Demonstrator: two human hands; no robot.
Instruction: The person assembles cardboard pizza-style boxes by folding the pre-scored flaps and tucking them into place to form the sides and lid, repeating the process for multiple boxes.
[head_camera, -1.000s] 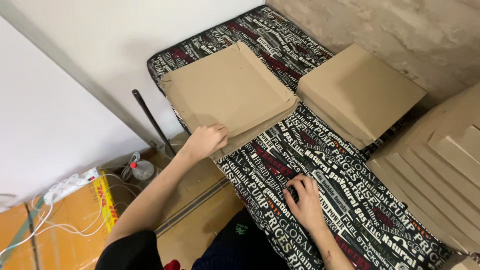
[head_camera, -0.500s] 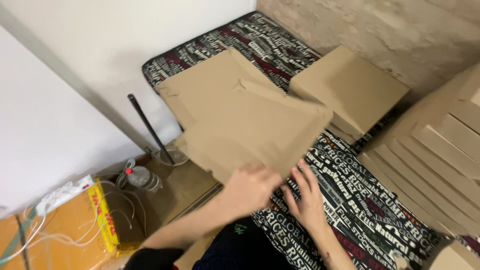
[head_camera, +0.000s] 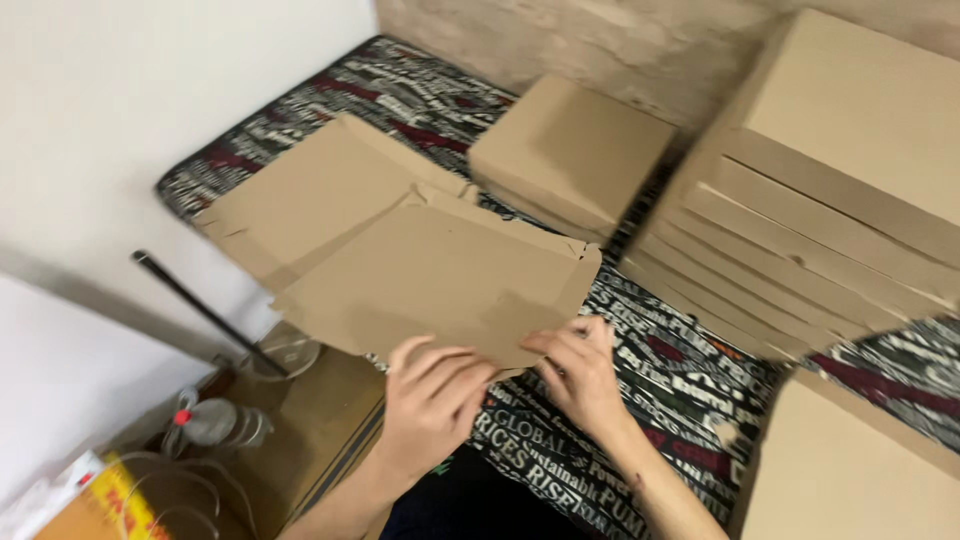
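- Cardboard sheet (head_camera: 440, 285) now sits lower and closer than half a second ago, and I see both hands on its near edge instead of one hand resting on the printed cloth (head_camera: 620, 420).
- Left hand (head_camera: 432, 395) pinches that edge, fingers curled over the top; right hand (head_camera: 578, 368) grips it just beside, thumb underneath.
- Sheet looks flat, brown, unfolded, with notched flaps at its far corners, held just above the cloth.
- Beyond my hands it overlaps the stack of flat sheets (head_camera: 310, 195); folded boxes (head_camera: 570, 150) lie further off.
- Motion blur softens everything; my forearms are cut off below.
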